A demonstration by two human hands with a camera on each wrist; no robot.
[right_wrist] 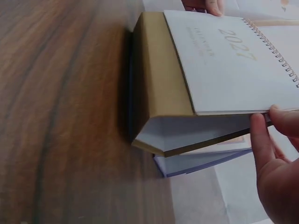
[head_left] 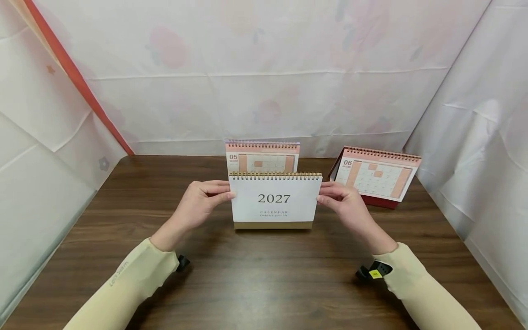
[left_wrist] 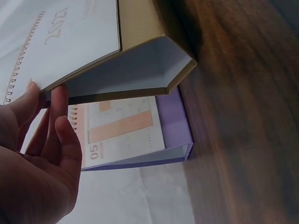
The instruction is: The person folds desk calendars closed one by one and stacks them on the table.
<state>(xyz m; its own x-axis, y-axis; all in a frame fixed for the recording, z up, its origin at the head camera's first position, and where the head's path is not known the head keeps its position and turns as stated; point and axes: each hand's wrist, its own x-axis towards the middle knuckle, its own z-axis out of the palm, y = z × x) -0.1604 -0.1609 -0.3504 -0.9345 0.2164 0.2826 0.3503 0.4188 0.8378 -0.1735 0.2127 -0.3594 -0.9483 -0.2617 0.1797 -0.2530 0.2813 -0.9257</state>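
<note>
A white desk calendar (head_left: 274, 208) printed "2027", with a gold base and gold wire binding, stands upright in the middle of the head view. My left hand (head_left: 200, 201) pinches its left edge, thumb on the front pages and fingers behind. On the opposite edge my right hand (head_left: 346, 204) grips it the same way. From the left side, the left wrist view shows the folded gold stand (left_wrist: 140, 18) open at its end. Close behind stands a purple-based calendar (left_wrist: 175, 116) on page "05", its lower part hidden in the head view.
To the right, a dark red calendar (head_left: 375, 176) on page "06" stands angled on the brown wooden table (head_left: 255, 279). A pale patterned cloth (head_left: 264, 68) hangs behind the table, and white cloth (head_left: 486, 160) hangs along the right side.
</note>
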